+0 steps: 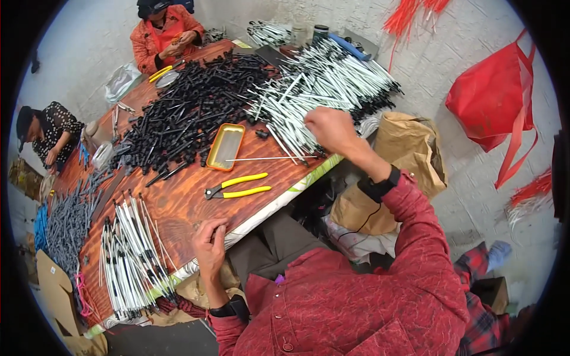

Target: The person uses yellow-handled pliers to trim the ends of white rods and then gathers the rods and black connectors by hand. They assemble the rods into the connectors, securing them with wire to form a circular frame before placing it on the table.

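My right hand (333, 132) is closed over the pile of thin white rods with black ends (309, 89); whether a rod is between its fingers is hidden. At the table's near edge, my left hand (210, 242) has its fingers curled inward, and anything in them is too small to make out. Between the hands lie cutting pliers with yellow handles (240, 186). Behind the pliers is a shallow orange-rimmed tray (217, 163). A single thin white rod (270, 158) reaches from the tray toward the right-hand pile.
Black plastic parts (190, 113) heap across the table's middle. Grey parts (71, 219) and a bundle of white rods (132, 255) lie at left. Two people work at the far side. Paper bags (409, 142) stand at right; a red bag (493, 95) hangs on the wall.
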Demonstrator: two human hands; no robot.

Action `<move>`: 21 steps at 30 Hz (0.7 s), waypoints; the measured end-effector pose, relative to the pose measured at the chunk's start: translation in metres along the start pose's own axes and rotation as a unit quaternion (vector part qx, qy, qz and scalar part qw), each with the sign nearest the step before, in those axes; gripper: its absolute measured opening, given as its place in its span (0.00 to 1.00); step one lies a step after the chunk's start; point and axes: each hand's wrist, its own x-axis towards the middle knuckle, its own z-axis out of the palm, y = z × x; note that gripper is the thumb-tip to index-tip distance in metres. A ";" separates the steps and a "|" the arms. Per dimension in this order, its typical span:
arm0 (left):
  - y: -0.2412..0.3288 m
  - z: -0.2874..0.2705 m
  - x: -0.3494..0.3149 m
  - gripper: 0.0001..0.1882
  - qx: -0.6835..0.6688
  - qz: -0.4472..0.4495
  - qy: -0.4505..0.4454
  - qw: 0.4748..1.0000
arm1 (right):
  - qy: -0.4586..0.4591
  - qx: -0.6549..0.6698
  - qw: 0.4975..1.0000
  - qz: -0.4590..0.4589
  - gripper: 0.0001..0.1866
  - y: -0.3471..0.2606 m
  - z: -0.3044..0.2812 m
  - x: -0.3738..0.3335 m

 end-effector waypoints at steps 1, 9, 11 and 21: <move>0.003 -0.001 0.000 0.07 0.007 -0.004 0.002 1.000 | 0.020 0.004 0.999 0.025 0.10 0.009 -0.012 -0.008; 0.004 0.004 0.002 0.07 0.038 -0.040 0.018 0.998 | -0.125 0.099 0.967 0.199 0.15 0.004 -0.011 -0.051; 0.004 0.005 0.001 0.07 0.048 -0.041 0.022 0.998 | -0.115 0.086 0.972 0.185 0.16 0.004 -0.009 -0.052; 0.006 0.007 -0.001 0.07 0.062 -0.028 0.030 0.997 | -0.182 0.072 0.970 0.141 0.18 0.016 -0.029 -0.052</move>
